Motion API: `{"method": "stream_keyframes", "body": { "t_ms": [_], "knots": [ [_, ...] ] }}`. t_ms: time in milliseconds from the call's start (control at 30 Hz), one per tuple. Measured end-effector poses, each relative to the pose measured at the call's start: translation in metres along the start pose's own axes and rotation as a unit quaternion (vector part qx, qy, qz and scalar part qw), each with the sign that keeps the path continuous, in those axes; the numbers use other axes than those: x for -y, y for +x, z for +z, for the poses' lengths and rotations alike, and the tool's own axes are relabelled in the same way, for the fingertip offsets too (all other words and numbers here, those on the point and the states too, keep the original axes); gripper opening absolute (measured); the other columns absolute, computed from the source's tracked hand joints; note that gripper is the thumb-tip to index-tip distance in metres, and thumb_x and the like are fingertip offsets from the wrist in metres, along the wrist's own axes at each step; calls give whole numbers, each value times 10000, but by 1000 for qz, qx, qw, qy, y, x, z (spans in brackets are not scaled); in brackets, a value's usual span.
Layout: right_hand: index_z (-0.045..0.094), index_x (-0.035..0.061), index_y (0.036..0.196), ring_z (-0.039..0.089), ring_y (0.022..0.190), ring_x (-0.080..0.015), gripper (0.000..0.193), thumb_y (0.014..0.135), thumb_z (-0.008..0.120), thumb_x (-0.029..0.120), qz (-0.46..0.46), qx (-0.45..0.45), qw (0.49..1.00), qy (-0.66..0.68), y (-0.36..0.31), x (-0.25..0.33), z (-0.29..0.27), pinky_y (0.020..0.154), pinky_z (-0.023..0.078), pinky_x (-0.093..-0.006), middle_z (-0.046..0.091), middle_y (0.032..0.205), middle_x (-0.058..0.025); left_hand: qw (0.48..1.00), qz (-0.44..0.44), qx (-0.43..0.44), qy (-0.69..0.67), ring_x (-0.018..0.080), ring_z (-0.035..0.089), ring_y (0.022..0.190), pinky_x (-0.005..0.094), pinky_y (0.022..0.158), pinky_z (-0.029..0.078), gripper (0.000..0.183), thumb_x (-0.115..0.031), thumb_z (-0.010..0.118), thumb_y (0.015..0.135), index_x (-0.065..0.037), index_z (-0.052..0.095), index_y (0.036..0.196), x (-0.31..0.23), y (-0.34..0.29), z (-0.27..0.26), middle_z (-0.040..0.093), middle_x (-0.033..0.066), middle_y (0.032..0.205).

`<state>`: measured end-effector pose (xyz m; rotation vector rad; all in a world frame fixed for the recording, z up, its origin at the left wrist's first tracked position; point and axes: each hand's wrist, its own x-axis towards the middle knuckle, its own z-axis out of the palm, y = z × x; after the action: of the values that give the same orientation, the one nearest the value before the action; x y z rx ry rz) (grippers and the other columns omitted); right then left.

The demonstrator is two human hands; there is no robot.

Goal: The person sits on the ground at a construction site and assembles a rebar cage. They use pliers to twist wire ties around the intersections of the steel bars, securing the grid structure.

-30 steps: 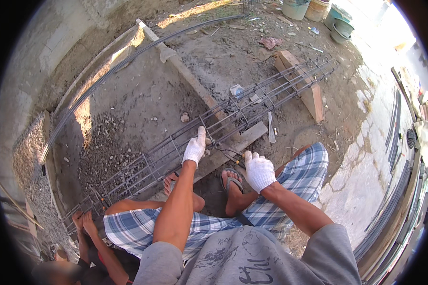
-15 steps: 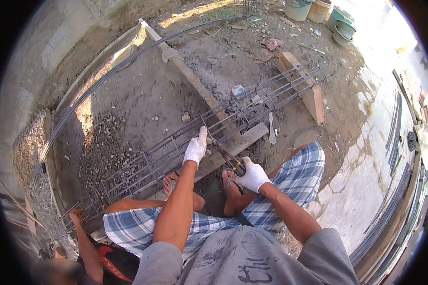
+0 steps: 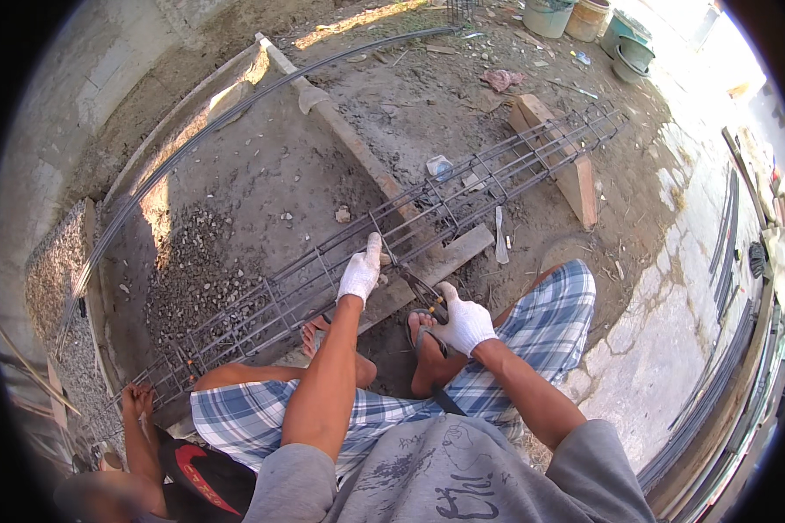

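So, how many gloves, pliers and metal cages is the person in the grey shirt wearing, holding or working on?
White gloves: 2, one on each hand
Pliers: 1, in the right hand
Metal cage: 1
Total: 4

Left hand (image 3: 358,274): one digit (image 3: 373,246) toward 12 o'clock. Right hand (image 3: 464,324): curled, at left's 4 o'clock; forearm (image 3: 532,394) toward 10–11.

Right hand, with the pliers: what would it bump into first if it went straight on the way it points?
Led by the pliers, the right hand would probably meet the rebar cage first, near the left hand; depth is unclear.
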<state>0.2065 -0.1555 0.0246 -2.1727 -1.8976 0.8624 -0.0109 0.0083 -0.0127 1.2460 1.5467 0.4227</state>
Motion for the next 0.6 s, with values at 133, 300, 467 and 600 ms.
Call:
{"method": "stream_keyframes", "body": {
  "t_ms": [133,300,467,600],
  "knots": [
    [540,72,1438,770,827,-425,682,915,755,452,12,22,995,92,6,5,12,724,603,-524,771,926,-257,1000,-9,-6,12,300,739,747,425,708,564,998,-851,307,1027,-4,830,1099,14,9,-10,803,189,931],
    [705,73,1083,644,719,-155,247,994,712,303,178,315,652,666,2,-11,9,644,536,-317,710,884,-37,998,-10,-7,-58,220,714,664,376,618,535,959,-836,388,1028,20,815,1103,6,-2,-3,810,149,919],
    [747,64,1089,643,771,-127,227,1046,715,284,212,106,785,573,8,-10,23,684,528,-316,734,942,-32,997,-23,17,-66,178,676,635,358,618,516,831,-762,510,1028,9,819,1053,-9,-6,-2,792,108,852],
    [702,17,1271,620,825,-95,304,1057,722,232,97,-120,811,564,17,-10,9,745,516,-297,713,960,-5,998,50,19,20,143,643,634,341,636,499,568,-576,713,985,-20,827,994,-3,-13,1,760,57,778]
  ]
}}
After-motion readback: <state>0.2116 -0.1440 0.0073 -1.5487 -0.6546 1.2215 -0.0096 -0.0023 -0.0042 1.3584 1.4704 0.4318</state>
